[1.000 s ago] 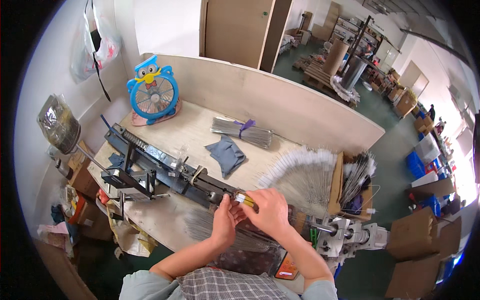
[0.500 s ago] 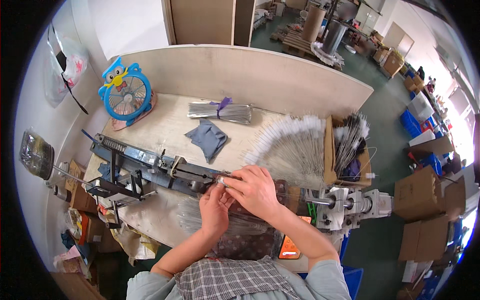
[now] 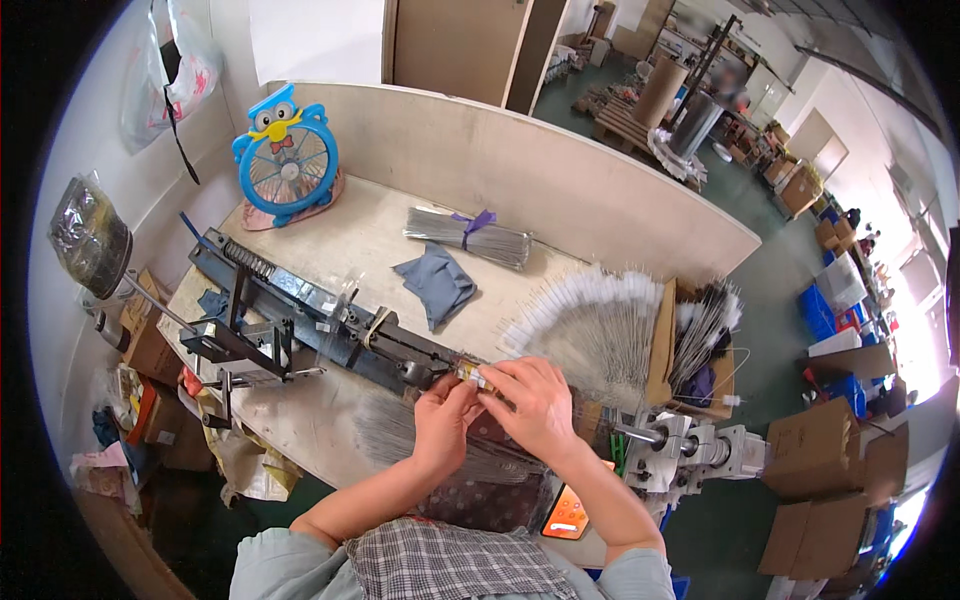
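Head view: still gripping small yellow-and-silver piece (image 3: 469, 371), newly exposed, with nearly closed bare right hand (image 3: 534, 405). Cannot tell curled bare left hand's (image 3: 443, 425) hold.

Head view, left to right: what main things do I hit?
Hanging plastic bag → blue fan → left hand → right hand → open cardboard box on the table → large brown carton on the floor.

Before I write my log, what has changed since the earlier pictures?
The view swung. The small yellow piece, mostly covered just before, shows again between the bare left hand and bare right hand. The round blue plastic fan and crumpled blue-grey cloth stayed put.
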Motion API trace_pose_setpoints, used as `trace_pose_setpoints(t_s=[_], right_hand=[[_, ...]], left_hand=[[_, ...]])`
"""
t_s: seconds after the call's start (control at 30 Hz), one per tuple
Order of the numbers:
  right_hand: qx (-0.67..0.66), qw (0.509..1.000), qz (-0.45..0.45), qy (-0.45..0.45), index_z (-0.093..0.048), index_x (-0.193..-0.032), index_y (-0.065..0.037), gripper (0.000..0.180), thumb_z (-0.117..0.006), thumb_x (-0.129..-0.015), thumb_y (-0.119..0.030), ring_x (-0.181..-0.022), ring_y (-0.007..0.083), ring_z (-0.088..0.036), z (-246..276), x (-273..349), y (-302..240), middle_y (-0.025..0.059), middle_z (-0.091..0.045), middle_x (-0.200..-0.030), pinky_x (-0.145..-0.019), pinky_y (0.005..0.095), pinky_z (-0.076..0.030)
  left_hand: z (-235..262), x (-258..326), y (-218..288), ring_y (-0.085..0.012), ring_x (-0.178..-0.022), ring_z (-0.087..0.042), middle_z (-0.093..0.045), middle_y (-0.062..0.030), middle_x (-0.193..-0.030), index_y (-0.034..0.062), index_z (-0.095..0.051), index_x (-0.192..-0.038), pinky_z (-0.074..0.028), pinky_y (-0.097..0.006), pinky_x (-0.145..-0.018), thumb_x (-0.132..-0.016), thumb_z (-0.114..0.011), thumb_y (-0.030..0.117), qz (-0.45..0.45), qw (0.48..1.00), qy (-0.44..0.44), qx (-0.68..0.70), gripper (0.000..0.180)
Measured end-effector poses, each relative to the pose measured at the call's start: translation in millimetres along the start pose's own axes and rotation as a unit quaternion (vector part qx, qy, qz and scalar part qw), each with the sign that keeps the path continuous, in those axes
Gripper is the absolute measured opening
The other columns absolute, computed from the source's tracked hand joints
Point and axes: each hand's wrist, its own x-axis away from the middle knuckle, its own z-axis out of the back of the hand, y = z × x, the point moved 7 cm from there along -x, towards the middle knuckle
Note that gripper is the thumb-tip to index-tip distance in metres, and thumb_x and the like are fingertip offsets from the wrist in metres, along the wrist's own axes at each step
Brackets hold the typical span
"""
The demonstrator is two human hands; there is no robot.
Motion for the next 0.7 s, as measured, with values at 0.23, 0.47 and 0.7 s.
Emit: trace_pose_setpoints(t_s=[0.23,0.47,0.7], right_hand=[[0.006,0.999,-0.027,0.023,-0.067,-0.096,-0.011,0.028,-0.072,-0.068,-0.015,-0.085,0.0227,-0.058,-0.2,0.7,2.5,0.0013,-0.064,-0.09,-0.074,0.0351,-0.046],[0.01,0.999,-0.018,0.03,-0.068,-0.092,-0.011,0.023,-0.071,-0.07,-0.016,-0.082,0.0226,-0.059,0.6,3.6,3.6,0.0012,-0.064,-0.089,-0.072,0.0354,-0.047],[0.008,1.0,-0.008,0.029,-0.069,-0.09,-0.012,0.021,-0.071,-0.07,-0.017,-0.084,0.0225,-0.06,2.7,6.2,8.4,0.0013,-0.063,-0.09,-0.073,0.0359,-0.047]], left_hand=[[-2.9,-1.1,-4.0,-0.0134,-0.084,-0.061,-0.062,-0.007,-0.094,0.0,-0.056,-0.099,-0.05,-0.028,-0.076,-0.089,-0.054,0.008,0.007,1.0,-0.012,0.019,0.013],[-1.1,-2.4,-4.5,-0.0169,-0.087,-0.062,-0.062,-0.008,-0.099,0.0004,-0.055,-0.102,-0.05,-0.031,-0.08,-0.088,-0.056,0.008,0.002,1.0,-0.01,0.017,0.016],[-3.1,-0.8,-4.2,-0.0155,-0.086,-0.062,-0.062,-0.0064,-0.097,0.0023,-0.056,-0.098,-0.05,-0.03,-0.079,-0.087,-0.057,0.006,-0.005,1.0,0.0,0.001,0.012]])
